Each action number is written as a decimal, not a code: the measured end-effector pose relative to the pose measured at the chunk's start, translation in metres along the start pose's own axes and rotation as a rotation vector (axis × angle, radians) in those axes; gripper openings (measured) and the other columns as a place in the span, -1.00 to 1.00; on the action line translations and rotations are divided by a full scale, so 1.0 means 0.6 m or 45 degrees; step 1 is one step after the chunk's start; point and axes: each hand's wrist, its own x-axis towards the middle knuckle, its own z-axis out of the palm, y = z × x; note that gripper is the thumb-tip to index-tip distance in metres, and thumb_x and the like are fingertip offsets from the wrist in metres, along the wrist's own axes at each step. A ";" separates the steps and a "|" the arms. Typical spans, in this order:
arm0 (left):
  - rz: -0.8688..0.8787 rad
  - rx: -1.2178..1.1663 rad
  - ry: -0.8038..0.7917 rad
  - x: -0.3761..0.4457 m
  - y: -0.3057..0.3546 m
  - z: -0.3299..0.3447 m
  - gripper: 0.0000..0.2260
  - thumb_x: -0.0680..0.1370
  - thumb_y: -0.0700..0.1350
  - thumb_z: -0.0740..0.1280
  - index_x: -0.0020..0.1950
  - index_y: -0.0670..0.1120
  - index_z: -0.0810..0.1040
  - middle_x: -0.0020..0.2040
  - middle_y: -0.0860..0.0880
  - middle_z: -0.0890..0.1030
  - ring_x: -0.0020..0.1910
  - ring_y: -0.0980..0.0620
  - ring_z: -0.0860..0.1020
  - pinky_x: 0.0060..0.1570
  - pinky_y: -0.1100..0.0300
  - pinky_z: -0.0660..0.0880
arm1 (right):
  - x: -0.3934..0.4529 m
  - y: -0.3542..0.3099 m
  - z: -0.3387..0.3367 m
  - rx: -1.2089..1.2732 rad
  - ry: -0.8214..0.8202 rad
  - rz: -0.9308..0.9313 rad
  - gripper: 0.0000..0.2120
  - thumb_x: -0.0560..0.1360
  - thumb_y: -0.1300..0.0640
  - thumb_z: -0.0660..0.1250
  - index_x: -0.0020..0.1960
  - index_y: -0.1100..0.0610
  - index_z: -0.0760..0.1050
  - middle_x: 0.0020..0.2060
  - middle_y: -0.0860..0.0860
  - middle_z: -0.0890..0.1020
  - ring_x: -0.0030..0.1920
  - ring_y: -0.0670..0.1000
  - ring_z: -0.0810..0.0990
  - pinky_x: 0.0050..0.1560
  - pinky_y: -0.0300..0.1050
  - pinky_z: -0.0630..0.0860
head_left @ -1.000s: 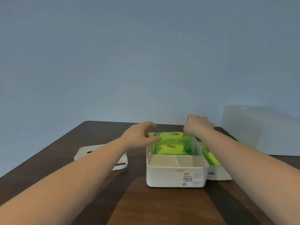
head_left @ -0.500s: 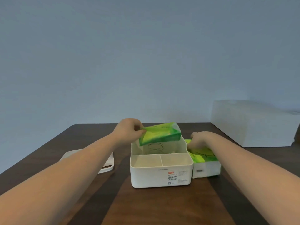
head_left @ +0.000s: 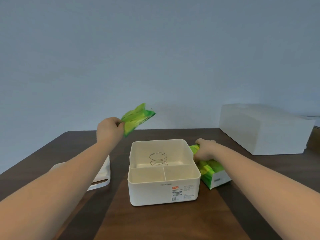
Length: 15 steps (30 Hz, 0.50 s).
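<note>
Storage box, frame ctr, on tabletop: rear compartment holds only a wire spring. Pack stack, just beside box's rt wall, is gripped from above by right hand. Green pack is pinched at lower-left end by left hand and held aloft, above-left of box, long axis slanting up-rt.

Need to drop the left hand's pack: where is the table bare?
Bare table: in front of the organizer box, behind it to the far edge, and between the lying packs and big white box. Crowded: organizer's right wall, by the right hand.
</note>
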 end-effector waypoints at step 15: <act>-0.066 0.360 -0.358 0.007 -0.113 0.052 -0.74 0.53 -0.14 0.27 0.16 -0.06 0.66 0.09 -0.08 0.68 0.02 -0.10 0.59 -0.12 0.13 0.49 | -0.023 -0.095 -0.134 0.344 0.511 -0.576 -0.13 0.23 -0.01 0.53 0.43 -0.25 0.19 0.37 0.12 0.29 0.37 0.22 0.34 0.35 0.16 0.38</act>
